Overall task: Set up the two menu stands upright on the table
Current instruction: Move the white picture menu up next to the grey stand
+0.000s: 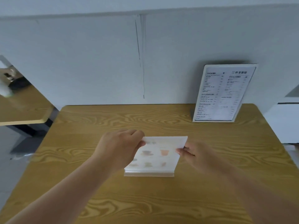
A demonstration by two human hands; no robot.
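Head view, down over table (161, 207).

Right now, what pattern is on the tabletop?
Yellow-brown swirling wood grain on the table, clearest in the head view.

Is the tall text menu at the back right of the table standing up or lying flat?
Standing upright. The tall menu stand sits on its base on the table, its printed face rising against the wall.
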